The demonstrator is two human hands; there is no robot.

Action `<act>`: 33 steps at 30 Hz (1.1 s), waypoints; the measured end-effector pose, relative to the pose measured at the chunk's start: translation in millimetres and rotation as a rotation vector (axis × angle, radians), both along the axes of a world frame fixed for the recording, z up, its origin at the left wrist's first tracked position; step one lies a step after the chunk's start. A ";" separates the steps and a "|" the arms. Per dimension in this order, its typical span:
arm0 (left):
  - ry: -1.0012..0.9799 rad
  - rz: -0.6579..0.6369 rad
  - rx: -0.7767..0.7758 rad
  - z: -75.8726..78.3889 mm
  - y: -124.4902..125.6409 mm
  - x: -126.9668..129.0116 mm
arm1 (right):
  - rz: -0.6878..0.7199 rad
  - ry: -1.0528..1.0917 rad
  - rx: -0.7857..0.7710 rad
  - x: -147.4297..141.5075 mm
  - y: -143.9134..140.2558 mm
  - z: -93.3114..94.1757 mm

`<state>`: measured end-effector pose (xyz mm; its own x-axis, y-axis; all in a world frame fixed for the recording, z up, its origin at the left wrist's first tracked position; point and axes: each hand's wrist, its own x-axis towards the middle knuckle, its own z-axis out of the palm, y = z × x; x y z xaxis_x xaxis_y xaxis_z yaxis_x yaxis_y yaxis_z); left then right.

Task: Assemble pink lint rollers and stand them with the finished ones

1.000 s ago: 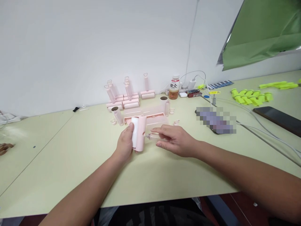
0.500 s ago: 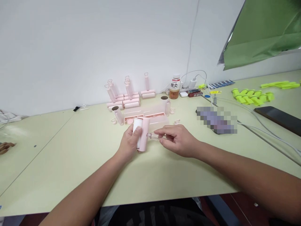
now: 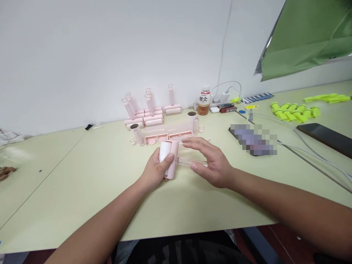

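Note:
My left hand is closed around the head of a lint roller, its thumb lying across the pink cover and the white roll. A clear pinkish handle sticks out sideways from the cover toward the right. My right hand is around the handle's far end with fingers stretched and spread apart; its thumb lies by the handle, and I cannot tell whether it touches. Just behind are open pink covers, a loose clear handle and small pink heart-shaped loops.
Several assembled pink lint rollers stand along the wall. Beside them are a labelled bottle and white charging cables. To the right lie a blurred phone, a dark phone and bright yellow pieces.
The fingers of my right hand have opened away from the handle. My left hand and the lint roller have shifted slightly right and toward me, with the head a little more upright.

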<state>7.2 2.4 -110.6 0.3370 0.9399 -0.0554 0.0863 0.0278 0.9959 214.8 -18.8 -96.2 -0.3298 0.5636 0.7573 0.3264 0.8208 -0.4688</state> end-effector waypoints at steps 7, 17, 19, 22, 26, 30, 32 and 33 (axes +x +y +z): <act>-0.004 0.086 0.017 9.5 -8.6 1.6 | -0.024 0.050 -0.036 0.4 -6.6 0.5; 0.059 0.231 0.266 15.9 -8.3 -0.3 | -0.038 0.271 -0.138 7.4 16.7 -1.4; 0.021 0.262 0.256 13.4 -2.2 -3.5 | -0.270 0.276 -0.304 24.4 35.6 6.0; -0.052 0.286 0.202 9.0 7.9 -8.9 | -0.501 -0.061 -0.642 53.3 61.2 12.9; -0.133 0.332 0.139 6.0 15.9 -10.5 | -0.578 -0.539 -0.689 71.8 74.4 7.2; -0.200 0.319 0.090 5.7 16.4 -7.4 | -0.484 -0.656 -0.680 69.4 68.9 3.3; -0.221 0.320 0.065 5.5 16.1 -6.9 | -0.496 -0.574 -0.672 65.4 63.8 8.0; -0.230 0.321 0.055 5.4 16.1 -6.9 | -0.489 -0.479 -0.670 62.8 60.9 11.7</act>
